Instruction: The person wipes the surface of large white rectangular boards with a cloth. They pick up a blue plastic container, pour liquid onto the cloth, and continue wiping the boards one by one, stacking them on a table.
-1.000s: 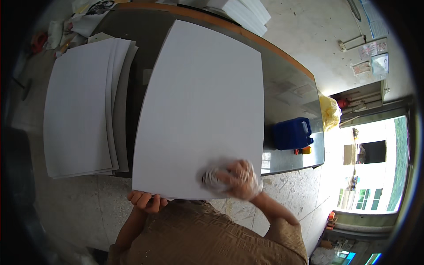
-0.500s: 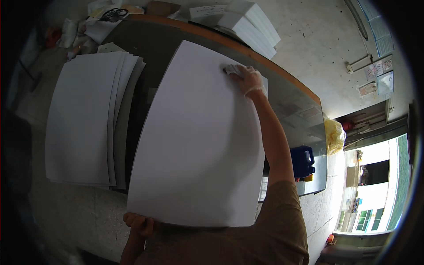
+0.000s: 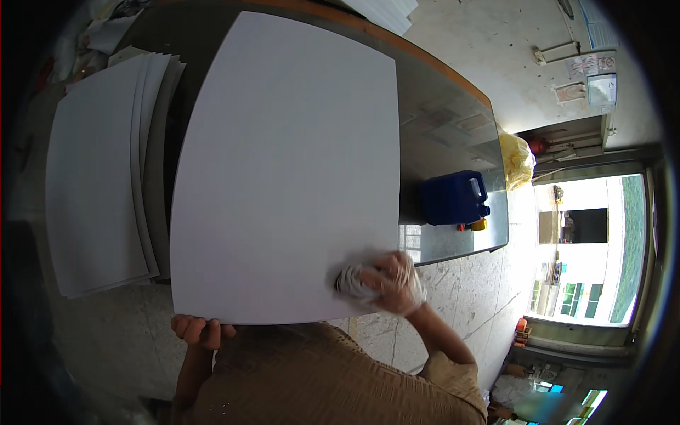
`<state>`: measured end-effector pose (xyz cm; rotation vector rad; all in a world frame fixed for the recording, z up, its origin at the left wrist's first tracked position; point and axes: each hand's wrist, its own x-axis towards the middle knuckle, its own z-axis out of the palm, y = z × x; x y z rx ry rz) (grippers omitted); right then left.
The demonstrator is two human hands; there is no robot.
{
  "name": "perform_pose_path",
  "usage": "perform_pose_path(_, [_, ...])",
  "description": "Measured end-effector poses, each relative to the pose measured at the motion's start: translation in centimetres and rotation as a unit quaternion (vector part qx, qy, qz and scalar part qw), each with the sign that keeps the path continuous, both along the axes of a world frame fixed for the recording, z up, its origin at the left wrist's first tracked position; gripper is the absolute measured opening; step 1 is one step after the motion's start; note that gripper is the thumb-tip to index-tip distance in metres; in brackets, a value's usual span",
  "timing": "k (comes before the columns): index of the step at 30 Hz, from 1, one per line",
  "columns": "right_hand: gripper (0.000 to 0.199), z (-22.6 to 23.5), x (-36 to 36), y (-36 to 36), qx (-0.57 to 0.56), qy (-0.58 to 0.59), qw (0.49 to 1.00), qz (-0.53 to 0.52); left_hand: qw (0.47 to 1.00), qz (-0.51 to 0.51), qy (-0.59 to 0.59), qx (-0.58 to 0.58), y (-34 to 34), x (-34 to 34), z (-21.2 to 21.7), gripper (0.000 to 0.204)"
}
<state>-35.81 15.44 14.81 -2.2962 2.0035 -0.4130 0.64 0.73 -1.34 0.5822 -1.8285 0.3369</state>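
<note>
A large white sheet (image 3: pixel 290 156) lies on the dark glass-topped table, its near edge reaching my body. My left hand (image 3: pixel 202 331) is closed on the near left corner of the sheet, fingers curled at the edge. My right hand (image 3: pixel 398 283), in a thin whitish glove, presses a wadded grey-white cloth (image 3: pixel 354 285) onto the sheet near its near right corner. The hand is slightly smeared by motion. Whether one sheet or several lie under the cloth, I cannot tell.
To the left lies a stack of large white sheets (image 3: pixel 95 177) with uneven edges. A blue jug (image 3: pixel 450 200) stands on the table (image 3: pixel 443 92) at the right, beside a small yellow item (image 3: pixel 479 224). Beyond the table's right end is a yellow plastic bag (image 3: pixel 517 161).
My right hand has come from the sheet's far right corner toward me, the cloth still in it. My left hand stays at the near left corner. The whole view has shifted.
</note>
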Motion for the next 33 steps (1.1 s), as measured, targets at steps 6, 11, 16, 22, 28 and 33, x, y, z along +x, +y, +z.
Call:
perform_pose_path(6, [0.054,0.9,0.8,2.1,0.000,-0.050,0.998,0.037,1.000,0.007,-0.003,0.002,0.0,-0.2,-0.2,0.024])
perform_pose_path(11, [0.061,-0.9,-9.9,-12.0,-0.098,0.056,0.993,0.025,0.997,-0.021,-0.040,0.067,1.8,1.1,-0.1,0.018])
perform_pose_path(16, [0.057,-0.6,-21.8,-33.2,-0.063,0.103,0.974,-0.194,0.985,-0.013,-0.094,0.141,3.4,2.1,2.0,0.015])
perform_pose_path(22, [0.063,-2.7,-25.4,-38.4,-0.085,0.109,0.958,-0.250,0.966,-0.016,-0.118,0.230,4.4,2.0,5.0,0.012])
perform_pose_path(28, [0.052,-1.7,-18.8,-24.9,-0.092,0.058,0.967,-0.229,0.965,0.054,-0.043,0.251,3.7,1.5,5.9,0.024])
perform_pose_path(33, [0.045,-0.6,-5.6,-3.0,-0.064,-0.064,0.975,-0.202,0.896,0.010,0.049,0.441,2.8,2.4,8.6,0.038])
